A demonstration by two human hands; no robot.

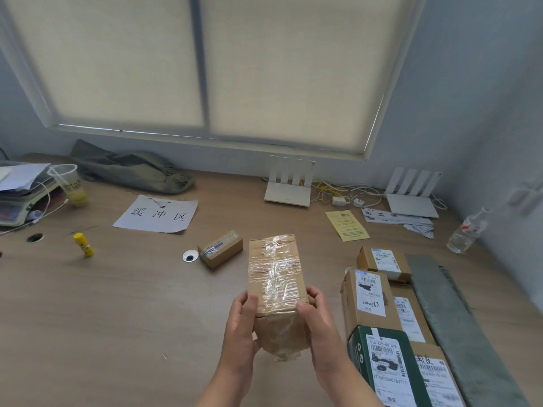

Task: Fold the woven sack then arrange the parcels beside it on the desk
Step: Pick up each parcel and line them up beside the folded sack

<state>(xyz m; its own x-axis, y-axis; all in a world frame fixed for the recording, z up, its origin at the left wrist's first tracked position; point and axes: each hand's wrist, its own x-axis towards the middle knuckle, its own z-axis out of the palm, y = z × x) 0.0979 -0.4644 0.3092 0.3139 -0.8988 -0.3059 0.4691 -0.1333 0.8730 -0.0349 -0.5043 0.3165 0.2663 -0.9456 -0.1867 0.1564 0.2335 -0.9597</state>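
**Cardboard in both hands, a row waiting at three o'clock**

Brown cardboard under crinkled clear tape: the taped parcel (pixel 274 271) is held off the table (pixel 117 304) at the centre of view, its long axis running toward twelve o'clock. The left hand (pixel 239 327) and right hand (pixel 321 327) grip its near end from either side, fingers (pixel 304 306) clamped on it, thumbs on the top face.

From three to five o'clock lies a flat grey-green strip, which I take for the folded woven sack (pixel 458 324). Labelled parcels stand packed along its left edge, among them a tall brown box (pixel 367 301) and, nearer the person, a green box (pixel 379 362). One small parcel (pixel 220 249) sits alone at eleven o'clock of the held one.

To my eye the folding is done and the arranging is in hand. To do it well, carry the parcel level toward three o'clock and square its long edges to the sack. Set it flush against the row and lower it fully before letting go, since its near end looks crumpled and soft.
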